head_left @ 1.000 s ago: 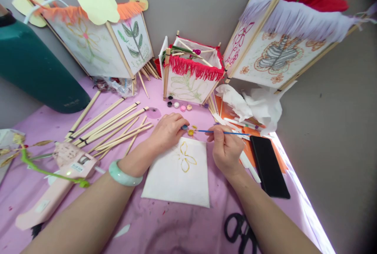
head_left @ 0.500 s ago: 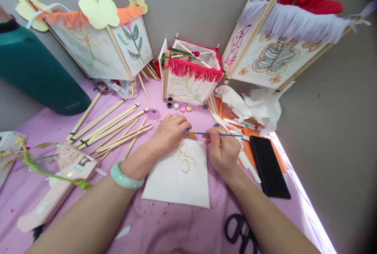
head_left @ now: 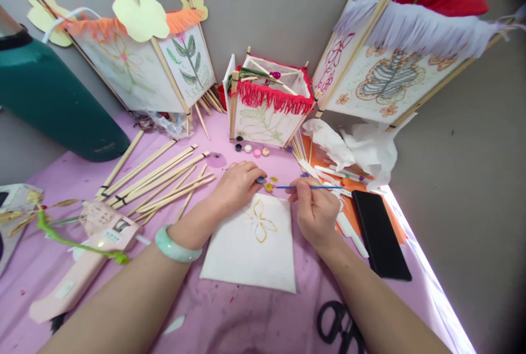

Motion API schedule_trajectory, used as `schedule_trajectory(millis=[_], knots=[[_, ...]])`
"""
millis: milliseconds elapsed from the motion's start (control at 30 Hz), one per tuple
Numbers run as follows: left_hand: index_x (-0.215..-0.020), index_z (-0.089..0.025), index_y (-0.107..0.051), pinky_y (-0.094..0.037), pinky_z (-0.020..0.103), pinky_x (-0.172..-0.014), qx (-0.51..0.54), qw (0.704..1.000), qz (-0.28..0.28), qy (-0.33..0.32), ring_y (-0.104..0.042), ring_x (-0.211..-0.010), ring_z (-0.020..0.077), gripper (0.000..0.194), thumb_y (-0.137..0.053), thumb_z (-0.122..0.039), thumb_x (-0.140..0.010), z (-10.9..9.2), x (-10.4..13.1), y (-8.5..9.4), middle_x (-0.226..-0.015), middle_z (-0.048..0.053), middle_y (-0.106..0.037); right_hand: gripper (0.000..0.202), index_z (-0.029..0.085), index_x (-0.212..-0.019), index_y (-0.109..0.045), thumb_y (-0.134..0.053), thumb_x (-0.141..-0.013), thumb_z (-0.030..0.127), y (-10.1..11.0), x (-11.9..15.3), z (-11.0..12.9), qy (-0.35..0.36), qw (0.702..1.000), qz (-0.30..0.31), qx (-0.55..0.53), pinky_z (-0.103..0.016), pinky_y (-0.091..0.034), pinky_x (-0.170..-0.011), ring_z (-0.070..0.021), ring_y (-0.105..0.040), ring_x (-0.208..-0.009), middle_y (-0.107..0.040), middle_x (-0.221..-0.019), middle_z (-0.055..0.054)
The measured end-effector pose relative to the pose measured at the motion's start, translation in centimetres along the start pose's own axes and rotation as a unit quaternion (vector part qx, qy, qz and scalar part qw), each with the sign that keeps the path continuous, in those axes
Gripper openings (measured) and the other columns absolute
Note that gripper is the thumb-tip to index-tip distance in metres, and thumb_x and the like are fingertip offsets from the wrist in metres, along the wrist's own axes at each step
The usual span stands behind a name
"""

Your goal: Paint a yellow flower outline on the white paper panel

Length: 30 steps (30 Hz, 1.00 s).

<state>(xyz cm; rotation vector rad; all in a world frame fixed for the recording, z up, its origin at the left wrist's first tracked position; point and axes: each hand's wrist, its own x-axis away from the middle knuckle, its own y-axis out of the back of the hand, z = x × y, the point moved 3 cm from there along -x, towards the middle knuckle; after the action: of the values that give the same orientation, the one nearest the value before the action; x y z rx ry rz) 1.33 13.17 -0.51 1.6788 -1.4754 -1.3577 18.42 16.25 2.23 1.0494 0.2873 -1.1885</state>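
Observation:
My right hand (head_left: 313, 209) pinches a thin blue paintbrush (head_left: 312, 187), whose tip rests in a small yellow paint pot (head_left: 269, 187). My left hand (head_left: 237, 184), with a green bangle on its wrist, steadies the strip of little paint pots at a blue pot (head_left: 260, 180). Just below both hands lies a white square of paper (head_left: 252, 247) with a yellow flower outline painted on it. A second row of paint pots (head_left: 251, 148) sits farther back.
Three paper lanterns stand at the back: orange-fringed (head_left: 139, 63), red-fringed (head_left: 269, 104), white-fringed (head_left: 394, 63). Bundled wooden sticks (head_left: 152, 176) lie left, a pink glue gun (head_left: 88, 255) near left, a black phone (head_left: 380, 233) right, black scissors (head_left: 339, 329) near, crumpled tissue (head_left: 353, 146), a green bottle (head_left: 53, 102).
The brush tip has stayed at the yellow pot while my right hand shifted slightly. My left hand has kept its hold on the pots. The view has drifted a little.

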Motion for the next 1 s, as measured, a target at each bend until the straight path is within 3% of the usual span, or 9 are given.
schedule_trajectory(millis=[100,200,400,700,1000], knots=[[-0.100,-0.017,-0.063,-0.042,0.035,-0.080,0.016,1.000,-0.001,0.009,-0.057,-0.092,0.0202,0.019,-0.056,-0.020,-0.082,0.3,-0.1,-0.1,-0.095,0.006,-0.063,0.026,0.017,-0.076,-0.060,-0.040,-0.093,0.021,0.3,0.3,0.6,-0.076,0.988,-0.011,-0.134,-0.023,-0.047,-0.050,-0.0093,-0.058,-0.049,-0.061,-0.060,0.002],[-0.099,-0.017,-0.064,-0.043,0.034,-0.081,0.032,0.999,-0.002,0.014,-0.057,-0.090,0.0195,0.020,-0.058,-0.019,-0.081,0.4,-0.1,-0.1,-0.094,0.006,-0.063,0.027,0.017,-0.077,-0.060,-0.040,-0.094,0.023,0.0,0.7,1.4,-0.120,0.967,0.022,-0.226,-0.021,-0.046,-0.044,-0.0082,-0.058,-0.045,-0.062,-0.062,0.002],[-0.098,-0.018,-0.065,-0.044,0.035,-0.083,0.043,0.999,-0.012,0.022,-0.057,-0.091,0.0197,0.019,-0.058,-0.019,-0.080,0.5,0.0,-0.1,-0.094,0.006,-0.063,0.027,0.017,-0.070,-0.061,-0.044,-0.090,0.018,-0.8,1.3,2.9,-0.026,0.981,0.096,-0.164,-0.020,-0.048,-0.051,-0.0095,-0.063,-0.054,-0.062,-0.056,0.001],[-0.101,-0.017,-0.065,-0.047,0.032,-0.081,0.089,0.995,-0.011,0.034,-0.058,-0.088,0.0173,0.023,-0.056,-0.017,-0.081,0.9,-0.1,-0.1,-0.094,0.006,-0.064,0.031,0.017,-0.063,-0.060,-0.044,-0.090,0.018,-0.4,1.0,2.7,-0.031,0.996,0.042,-0.075,-0.019,-0.046,-0.049,-0.0075,-0.059,-0.047,-0.063,-0.054,0.002],[-0.105,-0.017,-0.065,-0.047,0.030,-0.080,0.109,0.993,-0.017,0.037,-0.059,-0.087,0.0161,0.030,-0.054,-0.012,-0.076,1.1,-0.1,-0.3,-0.097,0.006,-0.063,0.030,0.017,-0.062,-0.060,-0.045,-0.089,0.017,-0.4,0.8,2.8,0.016,0.998,0.048,-0.044,-0.020,-0.046,-0.052,-0.0082,-0.061,-0.051,-0.065,-0.056,0.001]])
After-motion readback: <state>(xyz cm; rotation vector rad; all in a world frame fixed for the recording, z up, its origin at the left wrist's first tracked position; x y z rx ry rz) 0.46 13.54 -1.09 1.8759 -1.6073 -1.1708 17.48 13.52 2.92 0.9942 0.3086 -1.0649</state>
